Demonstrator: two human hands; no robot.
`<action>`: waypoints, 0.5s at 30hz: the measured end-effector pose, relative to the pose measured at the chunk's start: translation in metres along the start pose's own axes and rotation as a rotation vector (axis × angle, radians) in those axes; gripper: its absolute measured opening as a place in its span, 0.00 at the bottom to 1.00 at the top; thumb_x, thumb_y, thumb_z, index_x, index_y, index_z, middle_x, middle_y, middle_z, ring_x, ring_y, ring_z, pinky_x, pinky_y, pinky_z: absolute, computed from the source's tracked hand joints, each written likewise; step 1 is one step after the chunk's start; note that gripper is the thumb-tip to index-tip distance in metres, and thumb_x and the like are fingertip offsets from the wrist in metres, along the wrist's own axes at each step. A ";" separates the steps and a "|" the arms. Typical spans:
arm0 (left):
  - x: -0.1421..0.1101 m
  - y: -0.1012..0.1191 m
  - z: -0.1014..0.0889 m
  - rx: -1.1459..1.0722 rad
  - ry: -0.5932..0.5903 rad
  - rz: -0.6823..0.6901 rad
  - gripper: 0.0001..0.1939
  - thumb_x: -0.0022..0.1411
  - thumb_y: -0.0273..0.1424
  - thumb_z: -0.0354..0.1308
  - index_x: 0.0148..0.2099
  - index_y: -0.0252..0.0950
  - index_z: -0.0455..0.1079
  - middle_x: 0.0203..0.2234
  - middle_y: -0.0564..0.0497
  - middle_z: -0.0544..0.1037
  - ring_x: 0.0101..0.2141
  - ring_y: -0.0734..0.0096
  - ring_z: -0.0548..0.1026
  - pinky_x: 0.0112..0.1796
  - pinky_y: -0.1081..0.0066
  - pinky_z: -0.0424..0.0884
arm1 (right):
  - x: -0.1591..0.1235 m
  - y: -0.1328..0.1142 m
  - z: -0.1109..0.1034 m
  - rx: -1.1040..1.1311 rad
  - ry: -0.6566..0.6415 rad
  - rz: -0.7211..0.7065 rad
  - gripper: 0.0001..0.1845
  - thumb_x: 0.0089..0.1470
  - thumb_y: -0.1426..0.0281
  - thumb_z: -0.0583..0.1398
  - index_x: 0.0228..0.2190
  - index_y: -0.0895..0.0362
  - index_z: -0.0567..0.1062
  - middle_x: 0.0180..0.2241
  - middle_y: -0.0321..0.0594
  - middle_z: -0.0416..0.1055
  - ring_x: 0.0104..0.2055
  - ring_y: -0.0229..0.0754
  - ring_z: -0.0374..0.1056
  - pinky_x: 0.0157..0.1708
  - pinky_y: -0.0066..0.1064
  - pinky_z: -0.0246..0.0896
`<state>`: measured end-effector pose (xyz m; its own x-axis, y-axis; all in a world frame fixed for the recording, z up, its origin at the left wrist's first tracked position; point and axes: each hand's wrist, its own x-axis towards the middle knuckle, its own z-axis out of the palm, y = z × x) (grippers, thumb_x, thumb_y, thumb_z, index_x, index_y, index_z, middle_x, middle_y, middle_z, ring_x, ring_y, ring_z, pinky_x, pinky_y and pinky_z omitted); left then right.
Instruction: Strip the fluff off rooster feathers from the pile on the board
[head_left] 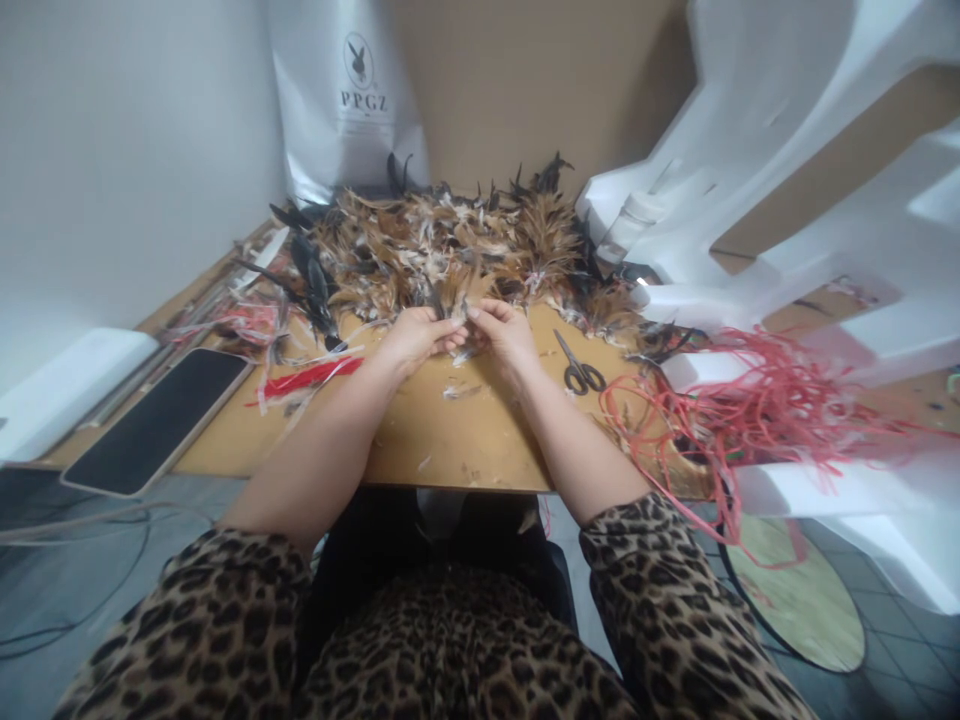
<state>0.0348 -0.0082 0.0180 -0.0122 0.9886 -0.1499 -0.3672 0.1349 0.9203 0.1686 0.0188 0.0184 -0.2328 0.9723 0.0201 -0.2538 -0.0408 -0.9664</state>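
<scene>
My left hand (422,337) and my right hand (501,332) meet over the middle of the table, fingertips almost touching. Both are closed in a pinch on a small brown feather bunch (454,292), whose tips point away from me. Just beyond them spreads a large heap of brown, white and black feathers (420,235), so the bunch's outline blends into it. The quill ends are hidden by my fingers. Bits of white fluff (459,388) lie on the tabletop below my hands.
Black-handled scissors (583,376) lie right of my hands. Red plastic strips (757,400) tangle over white foam pieces (795,485) farther right. At left are a phone (161,420), a red strip bundle (311,377) and black feathers (315,285). A silver bag (352,150) stands behind.
</scene>
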 end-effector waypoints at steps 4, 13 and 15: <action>0.002 -0.004 0.002 0.089 0.053 0.071 0.06 0.49 0.24 0.64 0.27 0.25 0.71 0.20 0.46 0.76 0.19 0.78 0.73 0.22 0.80 0.69 | -0.002 0.000 0.001 -0.098 0.022 -0.072 0.18 0.35 0.59 0.67 0.20 0.58 0.67 0.14 0.29 0.62 0.16 0.28 0.54 0.16 0.23 0.47; -0.001 0.000 0.001 -0.092 -0.019 -0.032 0.04 0.50 0.19 0.62 0.31 0.23 0.72 0.21 0.45 0.77 0.20 0.79 0.74 0.23 0.83 0.69 | 0.002 0.005 -0.002 -0.062 -0.001 -0.052 0.16 0.33 0.61 0.67 0.19 0.58 0.69 0.15 0.29 0.64 0.17 0.28 0.56 0.18 0.22 0.50; -0.002 0.002 0.001 -0.138 -0.036 -0.078 0.02 0.51 0.18 0.61 0.30 0.23 0.71 0.21 0.44 0.77 0.20 0.79 0.74 0.22 0.83 0.69 | 0.003 0.006 -0.002 -0.021 -0.014 -0.023 0.17 0.31 0.61 0.68 0.21 0.58 0.69 0.16 0.29 0.65 0.18 0.29 0.58 0.19 0.22 0.51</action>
<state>0.0349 -0.0096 0.0202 0.0539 0.9775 -0.2039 -0.4904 0.2038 0.8473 0.1686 0.0216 0.0121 -0.2406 0.9696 0.0455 -0.2398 -0.0140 -0.9707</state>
